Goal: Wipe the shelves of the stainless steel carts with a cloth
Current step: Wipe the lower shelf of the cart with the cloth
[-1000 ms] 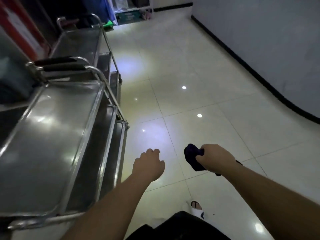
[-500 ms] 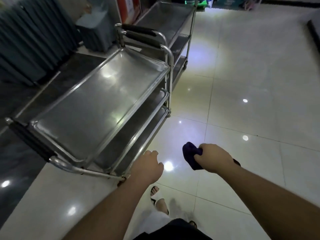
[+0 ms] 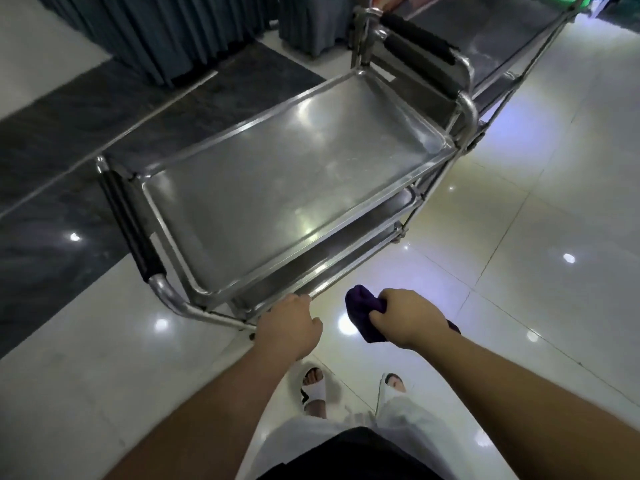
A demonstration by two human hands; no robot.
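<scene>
Since the earlier frame we have closed on the near cart [image 3: 284,188]: its top shelf now lies directly ahead of both hands, where half a second ago it stood off to the left, and both sandalled feet [image 3: 313,386] have come into view below our wrists.

Left hand [image 3: 289,327]: fingers loosely curled, holding nothing. Its knuckles overlap the front rail of a lower shelf [image 3: 322,268] at the cart's near corner; we cannot tell whether they touch the rail or hang just in front of it.

Right hand [image 3: 407,318]: clenched around the dark purple cloth [image 3: 362,308]. The bunched cloth protrudes from the thumb side of the fist, toward the left hand, and a small end shows behind the wrist. Cloth and hand are over the white tiled floor [image 3: 519,271], just beside the cart's long front edge and not in contact with any shelf.

Cart layout relative to the hands:
- Top shelf: ahead and above, its steel surface bare and reflecting ceiling lights.
- Black-sleeved handle [image 3: 130,220]: ahead and to the left of the left hand.
- Second cart [image 3: 502,39]: well beyond the right hand, butted against the far end of the near cart, with its own black-sleeved handles.

Grey pleated drapes [image 3: 166,32] hang beyond the near cart, above a dark floor strip.
</scene>
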